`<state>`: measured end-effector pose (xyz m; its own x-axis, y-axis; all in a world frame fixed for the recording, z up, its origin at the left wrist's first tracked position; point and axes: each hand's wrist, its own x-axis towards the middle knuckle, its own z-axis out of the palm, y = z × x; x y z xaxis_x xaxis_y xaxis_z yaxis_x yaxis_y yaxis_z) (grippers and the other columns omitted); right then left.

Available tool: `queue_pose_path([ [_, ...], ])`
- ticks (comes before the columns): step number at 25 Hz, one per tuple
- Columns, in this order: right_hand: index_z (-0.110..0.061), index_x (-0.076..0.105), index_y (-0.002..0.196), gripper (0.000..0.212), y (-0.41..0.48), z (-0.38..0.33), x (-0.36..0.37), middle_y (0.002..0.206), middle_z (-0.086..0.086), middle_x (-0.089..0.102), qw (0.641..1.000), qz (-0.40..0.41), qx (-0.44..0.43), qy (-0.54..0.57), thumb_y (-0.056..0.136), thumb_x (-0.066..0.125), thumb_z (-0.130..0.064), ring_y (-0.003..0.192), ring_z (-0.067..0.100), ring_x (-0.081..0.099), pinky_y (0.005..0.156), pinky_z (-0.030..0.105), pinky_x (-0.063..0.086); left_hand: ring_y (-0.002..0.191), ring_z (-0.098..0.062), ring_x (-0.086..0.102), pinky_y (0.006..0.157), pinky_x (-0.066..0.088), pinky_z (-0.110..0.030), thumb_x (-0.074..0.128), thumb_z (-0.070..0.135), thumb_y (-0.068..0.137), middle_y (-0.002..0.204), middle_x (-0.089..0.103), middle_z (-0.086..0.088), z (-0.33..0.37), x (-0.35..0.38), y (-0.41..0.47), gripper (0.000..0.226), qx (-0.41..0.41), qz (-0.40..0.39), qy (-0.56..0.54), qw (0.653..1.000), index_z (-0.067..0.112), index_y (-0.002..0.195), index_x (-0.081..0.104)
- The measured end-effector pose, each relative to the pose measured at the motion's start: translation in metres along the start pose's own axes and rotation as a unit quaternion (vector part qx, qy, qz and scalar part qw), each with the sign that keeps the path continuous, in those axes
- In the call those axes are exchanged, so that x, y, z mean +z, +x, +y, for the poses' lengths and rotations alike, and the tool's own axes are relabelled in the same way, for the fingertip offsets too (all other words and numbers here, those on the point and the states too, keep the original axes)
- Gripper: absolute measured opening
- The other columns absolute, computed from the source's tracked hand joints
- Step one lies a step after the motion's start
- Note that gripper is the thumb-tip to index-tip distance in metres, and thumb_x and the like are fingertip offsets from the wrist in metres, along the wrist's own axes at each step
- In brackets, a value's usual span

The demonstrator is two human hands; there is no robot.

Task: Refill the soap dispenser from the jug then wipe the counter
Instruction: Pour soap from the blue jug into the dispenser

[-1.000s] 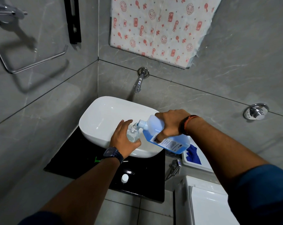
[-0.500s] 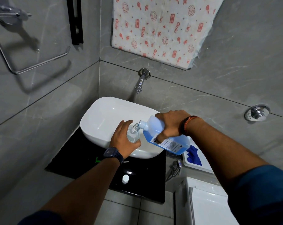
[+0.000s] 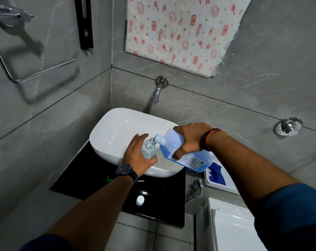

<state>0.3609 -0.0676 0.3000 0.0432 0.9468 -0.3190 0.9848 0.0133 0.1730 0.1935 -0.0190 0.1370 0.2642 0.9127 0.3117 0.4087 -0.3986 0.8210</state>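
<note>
Across the last second you changed nothing. Your right grip (image 3: 191, 139) held the jug (image 3: 171, 144) tilted, spout at the mouth of the dispenser (image 3: 147, 149). Your left grip (image 3: 135, 155) clasped the dispenser over the sink (image 3: 117, 127). Pouring evidently continued; the surface (image 3: 84, 178) remained unwiped.

Two hands (image 3: 137, 156) (image 3: 191, 140), one jug (image 3: 195, 161), one dispenser (image 3: 149, 149), one basin (image 3: 117, 127), one cap (image 3: 140, 199), perhaps one cloth (image 3: 216, 173).

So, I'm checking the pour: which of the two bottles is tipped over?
The blue jug in the right hand, tilted neck-first toward the small clear dispenser, which the left hand holds nearer upright.
</note>
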Motion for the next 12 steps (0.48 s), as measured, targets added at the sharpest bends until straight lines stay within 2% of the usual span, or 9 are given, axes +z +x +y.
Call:
queue_pose_path([
  [4, -0.041, 0.04, 0.088, 0.066, 0.0013, 0.0005, 0.0006, 0.088, -0.006, 0.063, 1.0, 0.006, 0.004, -0.002, 0.04, 0.06, -0.082, 0.075, 0.02, 0.058, 0.055, 0.028, 0.035, 0.132, -0.016, 0.035, 0.096, 0.027, -0.02, 0.079, 0.025, 0.058, 0.139, 0.045, -0.003, -0.0001, 0.0013, 0.001, 0.08, -0.003, -0.001, -0.004, 1.0, 0.026, 0.13, 0.044],
  [12, -0.04, 0.042, 0.091, 0.068, 0.0023, 0.0002, 0.0002, 0.09, -0.006, 0.063, 1.0, -0.004, 0.005, 0.0, 0.042, 0.061, -0.082, 0.076, 0.02, 0.058, 0.058, 0.029, 0.037, 0.133, -0.015, 0.034, 0.096, 0.026, -0.018, 0.079, 0.026, 0.058, 0.139, 0.045, -0.003, -0.0026, 0.0017, 0.0009, 0.081, -0.001, -0.007, -0.002, 1.0, 0.027, 0.13, 0.043],
])
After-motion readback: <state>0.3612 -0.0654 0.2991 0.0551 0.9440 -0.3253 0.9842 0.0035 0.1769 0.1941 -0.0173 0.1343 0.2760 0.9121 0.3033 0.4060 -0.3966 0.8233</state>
